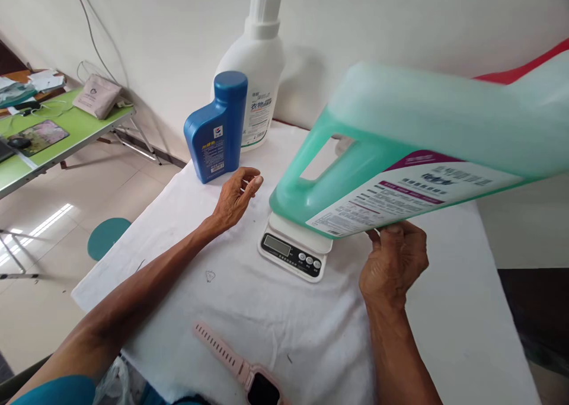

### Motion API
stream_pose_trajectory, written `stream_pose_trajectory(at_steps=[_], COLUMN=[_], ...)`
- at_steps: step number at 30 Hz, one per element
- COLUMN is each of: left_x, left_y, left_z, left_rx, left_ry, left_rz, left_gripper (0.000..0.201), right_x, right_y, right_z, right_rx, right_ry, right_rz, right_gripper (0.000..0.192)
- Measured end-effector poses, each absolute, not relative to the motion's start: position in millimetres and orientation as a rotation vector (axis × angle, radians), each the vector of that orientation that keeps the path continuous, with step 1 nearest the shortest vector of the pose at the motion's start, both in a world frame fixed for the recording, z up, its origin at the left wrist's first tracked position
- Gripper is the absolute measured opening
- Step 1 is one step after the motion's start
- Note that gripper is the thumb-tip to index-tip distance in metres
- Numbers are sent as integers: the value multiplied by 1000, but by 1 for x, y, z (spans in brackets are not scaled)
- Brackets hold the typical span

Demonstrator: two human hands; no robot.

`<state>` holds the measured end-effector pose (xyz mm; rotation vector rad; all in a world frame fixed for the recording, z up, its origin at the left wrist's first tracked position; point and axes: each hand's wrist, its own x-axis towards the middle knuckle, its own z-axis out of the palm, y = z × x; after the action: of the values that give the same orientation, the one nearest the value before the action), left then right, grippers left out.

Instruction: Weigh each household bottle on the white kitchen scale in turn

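A big translucent jug of green liquid point(355, 150), with a handle hole and a white and purple label, leans steeply to the right. Its bottom corner is over the white kitchen scale point(293, 257) and hides most of the platform; whether it touches I cannot tell. My right hand point(395, 262) grips the jug's underside from below, its fingers partly hidden. My left hand point(235, 200) hovers left of the scale, fingers loosely curled and apart, holding nothing. Just beyond it stands a blue bottle point(217, 129), upright. The scale's display looks blank.
Behind the blue bottle stands a large white detergent bottle point(262, 55) near the wall. A pink watch point(240, 366) lies at the front of the white-covered table point(186, 298). To the left are a green table point(84, 129) and a teal stool point(108, 238).
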<state>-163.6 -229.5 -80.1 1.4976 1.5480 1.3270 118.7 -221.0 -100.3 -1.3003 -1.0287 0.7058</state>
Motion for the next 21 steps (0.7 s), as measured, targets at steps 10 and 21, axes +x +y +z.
stream_pose_trajectory(at_steps=[10, 21], left_x=[-137, -64], left_y=[-209, -166], left_z=[-3, 30], left_rx=[1942, 2229], left_ry=[1429, 1362], left_rz=[1055, 975], left_gripper=[31, 27], right_x=[105, 175], right_y=[-216, -185], right_z=[-25, -29], right_rx=[-1009, -912], right_ry=[-1326, -1170], right_rz=[976, 914], right_gripper=[70, 62])
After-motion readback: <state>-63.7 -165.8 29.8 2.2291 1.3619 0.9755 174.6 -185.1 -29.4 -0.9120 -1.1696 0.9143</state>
